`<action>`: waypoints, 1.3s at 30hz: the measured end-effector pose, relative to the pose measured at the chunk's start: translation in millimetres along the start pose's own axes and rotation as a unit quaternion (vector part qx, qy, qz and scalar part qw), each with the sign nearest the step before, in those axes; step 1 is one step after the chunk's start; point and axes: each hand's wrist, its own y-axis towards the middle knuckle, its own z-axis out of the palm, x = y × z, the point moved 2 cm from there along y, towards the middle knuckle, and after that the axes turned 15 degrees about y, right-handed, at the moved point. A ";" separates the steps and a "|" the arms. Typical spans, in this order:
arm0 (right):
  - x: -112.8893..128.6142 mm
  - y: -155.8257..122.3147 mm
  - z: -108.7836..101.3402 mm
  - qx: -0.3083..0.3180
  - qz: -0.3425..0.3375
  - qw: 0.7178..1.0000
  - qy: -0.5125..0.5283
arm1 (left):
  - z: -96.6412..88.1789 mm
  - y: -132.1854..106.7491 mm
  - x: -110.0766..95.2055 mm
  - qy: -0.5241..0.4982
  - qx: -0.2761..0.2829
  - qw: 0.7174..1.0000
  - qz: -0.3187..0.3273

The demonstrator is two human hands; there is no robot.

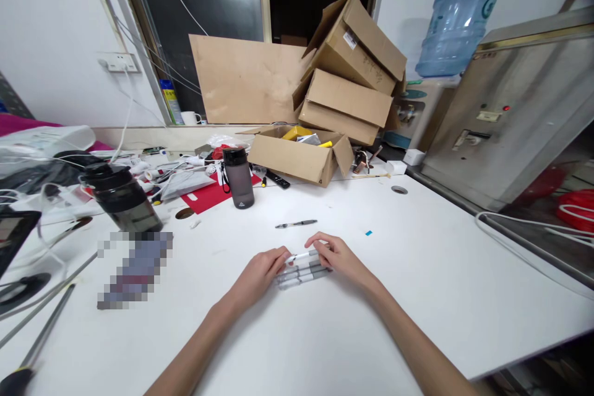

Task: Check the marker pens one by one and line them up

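Observation:
Over the white table, my left hand [261, 273] is closed around the left end of a white pen [302, 257]. My right hand [342, 257] has its fingers curled over the pen's other end. Just below it, several clear-and-grey pens [302, 275] lie side by side in a row; whether something clear wraps them I cannot tell. The fingers partly cover the ends of the row. Beyond my hands, a single dark-grey pen [296, 224] lies apart on the table.
A small blue scrap [369, 233] lies to the right. Behind stand a grey bottle [239, 180] and an open cardboard box [297, 161]. At left are a dark shaker bottle [121, 198], a screwdriver [46, 328] and tangled cables. A metal cabinet [515, 99] borders the right side.

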 end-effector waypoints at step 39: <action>18.9 -6.4 19.5 0.073 -0.083 0.991 0.077 | 1.8 -0.4 -20.2 -0.239 0.045 0.970 0.002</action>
